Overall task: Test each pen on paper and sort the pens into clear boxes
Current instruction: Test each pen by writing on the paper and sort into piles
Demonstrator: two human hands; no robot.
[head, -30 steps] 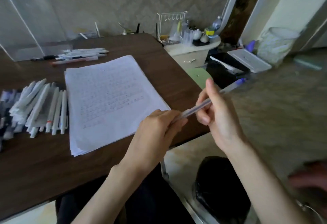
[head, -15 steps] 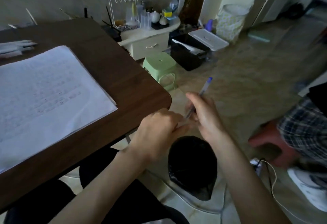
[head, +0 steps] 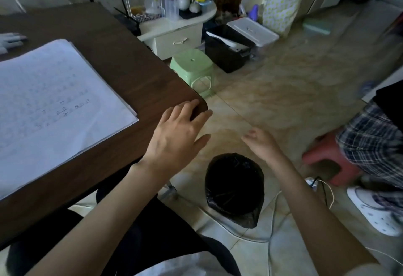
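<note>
A stack of white paper (head: 54, 105) with faint writing lies on the dark wooden table (head: 122, 62). My left hand (head: 176, 136) hovers flat over the table's near right corner, fingers spread, holding nothing. My right hand (head: 261, 142) is off the table, above a bin lined with a black bag (head: 234, 188) on the floor; its fingers are loosely apart and no pen shows in it. A few pale pens (head: 11, 40) are blurred at the table's far left edge. No clear boxes are in view.
A green stool (head: 193, 68) stands just past the table corner, beside a white side cabinet (head: 174, 33) and a black box (head: 229, 49). Another person's plaid leg (head: 375, 142), a white shoe and a red stool (head: 329, 164) are at right. Cables run across the floor.
Both hands held a blue-capped pen before; now both are empty and spread apart, the right one above the black-lined bin. The view has swung right, away from the pen pile.
</note>
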